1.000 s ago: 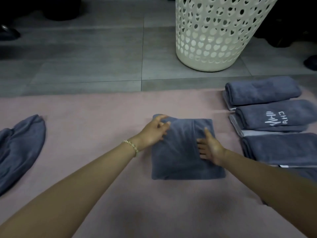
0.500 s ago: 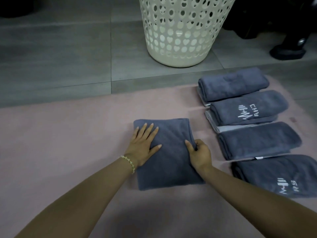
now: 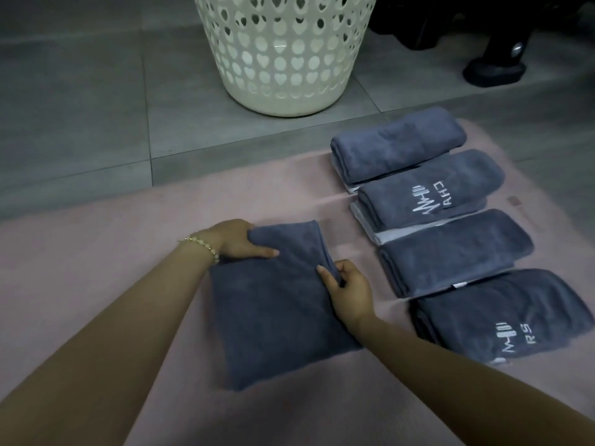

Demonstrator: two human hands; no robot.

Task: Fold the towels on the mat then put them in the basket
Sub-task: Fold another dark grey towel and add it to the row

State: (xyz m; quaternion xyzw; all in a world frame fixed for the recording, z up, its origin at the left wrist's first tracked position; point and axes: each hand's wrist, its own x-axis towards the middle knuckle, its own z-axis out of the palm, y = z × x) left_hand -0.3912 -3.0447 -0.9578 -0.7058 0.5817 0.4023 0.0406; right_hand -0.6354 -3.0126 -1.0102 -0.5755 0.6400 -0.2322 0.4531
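The towel (image 3: 277, 317) is lying on the mat (image 3: 96, 268), in the middle of the view, just left of the folded row (image 3: 450, 252) and well short of the basket (image 3: 283, 53), which is standing on the tiles beyond the mat's far edge. The left hand (image 3: 238, 243) is pinching the far left corner, thumb lying on top and fingers tucked out of sight beneath the cloth. The right hand (image 3: 349, 291) is nipping the right edge a little nearer than the far right corner, fingers curled round the layers.

Judging by both grips sitting at the far end, the person is probably starting one more fold, bringing the far end over toward the near edge. To do it well, both hands should be lifting together and level, so the layers are not sliding apart. The right hand might be better shifting up to the true corner, since the far right corner is already curling up loose. The far edge should be landing square on the near edge, then getting pressed flat along the crease.

The towel's long axis is running from far to near, its near end skewing slightly to the person's right. The towels in the row are pointing the other way, long sides running left to right, so halving this one should be bringing it closer to their shape
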